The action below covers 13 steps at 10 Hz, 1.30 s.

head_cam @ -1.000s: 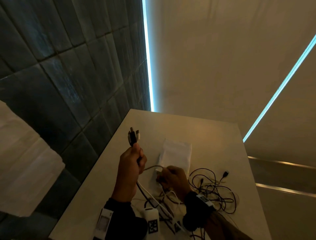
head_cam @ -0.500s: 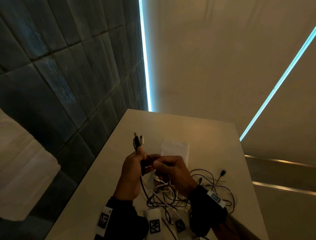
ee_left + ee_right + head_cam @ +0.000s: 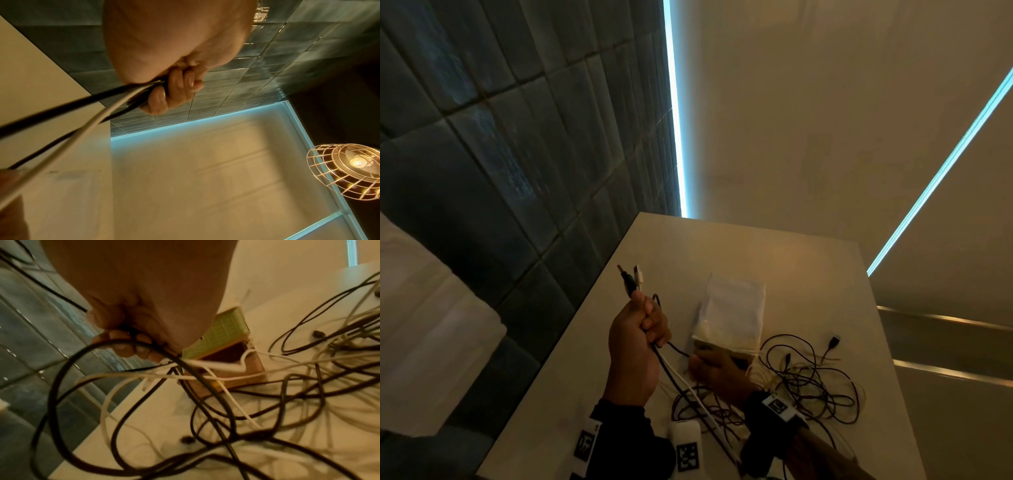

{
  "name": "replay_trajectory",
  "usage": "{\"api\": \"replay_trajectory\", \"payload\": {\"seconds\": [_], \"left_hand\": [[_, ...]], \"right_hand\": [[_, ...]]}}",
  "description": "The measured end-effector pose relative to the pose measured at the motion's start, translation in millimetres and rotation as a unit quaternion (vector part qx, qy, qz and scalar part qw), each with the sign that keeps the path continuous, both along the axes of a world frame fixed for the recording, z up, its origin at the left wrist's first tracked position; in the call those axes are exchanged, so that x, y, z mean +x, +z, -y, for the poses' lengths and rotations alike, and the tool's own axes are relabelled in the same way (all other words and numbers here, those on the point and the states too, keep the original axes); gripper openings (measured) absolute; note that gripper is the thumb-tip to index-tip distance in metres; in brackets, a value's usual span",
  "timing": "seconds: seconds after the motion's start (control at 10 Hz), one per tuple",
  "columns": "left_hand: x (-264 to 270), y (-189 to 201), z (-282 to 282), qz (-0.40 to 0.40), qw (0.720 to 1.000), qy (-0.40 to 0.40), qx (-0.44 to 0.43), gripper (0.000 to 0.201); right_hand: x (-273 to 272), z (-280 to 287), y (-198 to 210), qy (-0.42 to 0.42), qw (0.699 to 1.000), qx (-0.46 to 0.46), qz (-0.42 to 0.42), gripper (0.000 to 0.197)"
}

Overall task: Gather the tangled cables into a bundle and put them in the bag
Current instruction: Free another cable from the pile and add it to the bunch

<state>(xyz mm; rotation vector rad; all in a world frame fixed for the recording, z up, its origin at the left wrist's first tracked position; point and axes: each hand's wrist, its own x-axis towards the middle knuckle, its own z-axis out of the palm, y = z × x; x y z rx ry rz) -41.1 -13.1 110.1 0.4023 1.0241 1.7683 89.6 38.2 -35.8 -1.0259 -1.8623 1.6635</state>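
My left hand is raised above the table and grips a bunch of black and white cable ends, whose plugs stick up out of the fist. In the left wrist view its fingers curl round those cables. Lower down, my right hand sits at the near end of the white bag, and its fingers curl round a black cable from the tangle. The rest of the cable tangle lies loose on the table, right of that hand. The bag's open end faces the tangle.
The pale table runs away from me, its left edge along a dark tiled wall. A loose plug lies at the tangle's far right. The table's right edge drops off beside metal rails. A wire-cage lamp hangs overhead.
My right hand has left the left hand's bunch and dropped to the tangle by the bag's opening. The left hand stays raised with the cable ends.
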Motion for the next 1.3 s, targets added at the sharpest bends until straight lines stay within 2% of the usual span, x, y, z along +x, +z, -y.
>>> {"api": "replay_trajectory", "payload": {"seconds": [0.2, 0.3, 0.4, 0.5, 0.6, 0.7, 0.8, 0.9, 1.0, 1.1, 1.2, 1.3], "left_hand": [[-9.9, -6.5, 2.7, -0.001, 1.0, 0.017, -0.014, 0.038], [-13.9, -9.8, 1.6, 0.009, 1.0, 0.015, -0.022, 0.039], [-14.3, -10.6, 1.3, -0.008, 0.999, 0.017, -0.032, 0.038], [-17.6, -9.8, 2.6, -0.015, 0.999, 0.019, -0.042, 0.037], [-13.6, -5.6, 4.7, -0.02, 0.998, 0.01, -0.053, 0.037], [-3.8, 5.3, 9.7, -0.061, 0.997, -0.012, -0.053, 0.039], [-10.1, 15.4, 14.4, -0.086, 0.995, -0.022, -0.052, 0.039], [-21.6, 15.4, 15.7, -0.109, 0.99, -0.027, -0.085, 0.038], [-18.3, 4.9, 13.2, -0.157, 0.978, -0.029, -0.136, 0.038], [-7.5, -11.5, 7.2, -0.219, 0.953, -0.043, -0.204, 0.039], [2.3, -17.5, 4.0, -0.23, 0.947, -0.041, -0.222, 0.04], [3.9, -7.6, -0.8, -0.176, 0.961, -0.028, -0.211, 0.035]], "right_hand": [[-2.2, -3.9, -53.3, -0.009, 0.991, 0.013, 0.135, 0.038], [-0.4, -5.6, -47.5, 0.032, 0.966, 0.093, 0.238, 0.031], [-2.7, -4.7, -29.7, 0.048, 0.966, 0.05, 0.249, 0.057], [-11.1, -7.2, -36.9, 0.008, 0.979, -0.021, 0.203, 0.033], [-11.7, -15.1, -39.7, -0.06, 0.978, -0.081, 0.185, 0.034], [-12.4, -9.3, -39.8, -0.049, 0.975, -0.123, 0.176, 0.027], [-17.8, -6.9, -33.3, -0.045, 0.977, -0.096, 0.186, 0.028], [-17.0, -16.2, -17.0, -0.079, 0.987, -0.101, 0.092, 0.031], [-8.6, -22.9, 22.1, -0.128, 0.985, -0.112, -0.016, 0.035], [-6.5, -21.9, 63.8, -0.11, 0.985, -0.097, -0.091, 0.041], [-7.9, -14.2, 86.9, -0.076, 0.985, -0.079, -0.13, 0.044], [-2.8, -4.0, 104.6, -0.058, 0.987, -0.053, -0.14, 0.043]]}}
